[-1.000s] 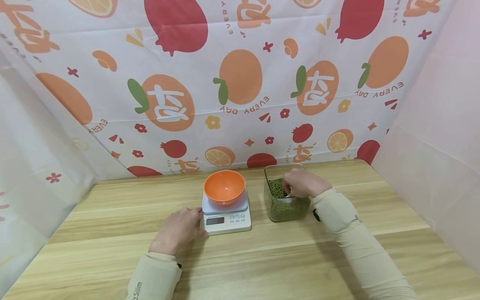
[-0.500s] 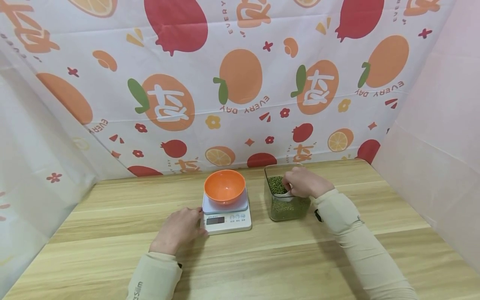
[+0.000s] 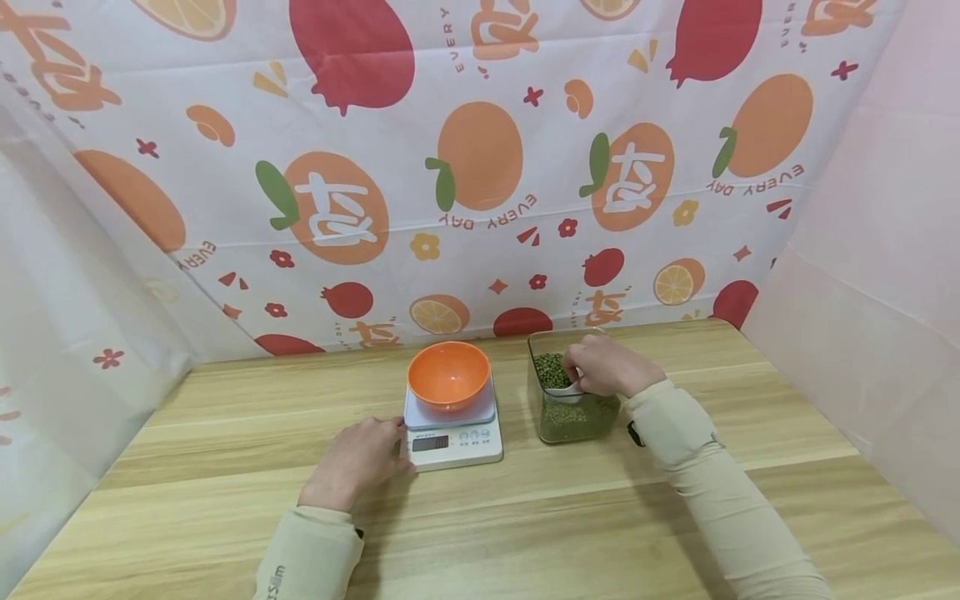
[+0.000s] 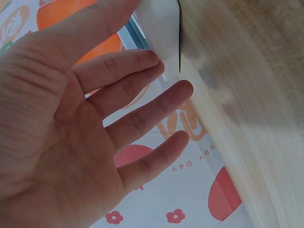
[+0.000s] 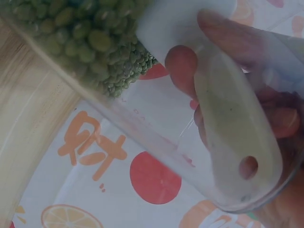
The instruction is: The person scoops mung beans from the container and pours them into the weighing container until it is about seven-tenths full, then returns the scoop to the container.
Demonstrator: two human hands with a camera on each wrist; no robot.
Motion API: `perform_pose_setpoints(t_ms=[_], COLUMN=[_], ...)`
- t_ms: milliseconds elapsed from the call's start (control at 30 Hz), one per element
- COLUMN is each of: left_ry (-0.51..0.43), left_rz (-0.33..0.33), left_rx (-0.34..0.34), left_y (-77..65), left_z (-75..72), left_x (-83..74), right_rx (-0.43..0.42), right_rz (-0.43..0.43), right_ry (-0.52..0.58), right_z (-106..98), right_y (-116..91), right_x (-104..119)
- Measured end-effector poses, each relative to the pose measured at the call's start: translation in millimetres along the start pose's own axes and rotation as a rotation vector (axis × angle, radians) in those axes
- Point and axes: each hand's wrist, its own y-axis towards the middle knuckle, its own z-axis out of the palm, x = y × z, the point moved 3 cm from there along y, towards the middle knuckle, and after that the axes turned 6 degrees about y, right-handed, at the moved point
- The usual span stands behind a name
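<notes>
My left hand [image 3: 360, 458] touches the left side of a white digital kitchen scale [image 3: 480, 454], thumb near its front corner. In the left wrist view the fingers are spread and mostly straight, with the palm bare. An orange bowl [image 3: 448, 377] sits on the scale's platform, and no food shows inside. My right hand [image 3: 611, 367] reaches into a clear square container [image 3: 550, 432] of green mung beans [image 3: 552, 367], pinching a white spoon [image 3: 562, 391]. Through the container wall, the right wrist view shows the spoon's handle [image 5: 235, 118], with a hole at its end, between thumb and fingers.
The scale and container stand side by side towards the back of a wooden table [image 3: 517, 533], a narrow gap between them. A fruit-print curtain [image 3: 480, 275] hangs right behind the table, and pale sheets [image 3: 870, 317] close off both sides.
The spoon's bowl, mostly hidden by the hand and beans a second ago, now shows at the container's near side. My left hand, the scale and the orange bowl have stayed put.
</notes>
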Motion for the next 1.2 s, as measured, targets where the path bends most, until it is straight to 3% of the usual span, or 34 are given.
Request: perform_pose_setpoints(t_ms=[467, 833, 1200], left_ry=[0.03, 0.019, 0.013], left_rz=[0.016, -0.011, -0.004], left_rx=[-0.033, 0.006, -0.004], left_y=[1.0, -1.8, -2.2], left_z=[-0.4, 1.3, 1.6], left_x=[0.2, -0.5, 0.4], right_rx=[-0.065, -0.077, -0.112], right_rz=[0.005, 0.002, 0.027], right_ry=[0.013, 0.004, -0.012], right_z=[-10, -7, -9], right_y=[-8, -10, -16], right_x=[2, 2, 3])
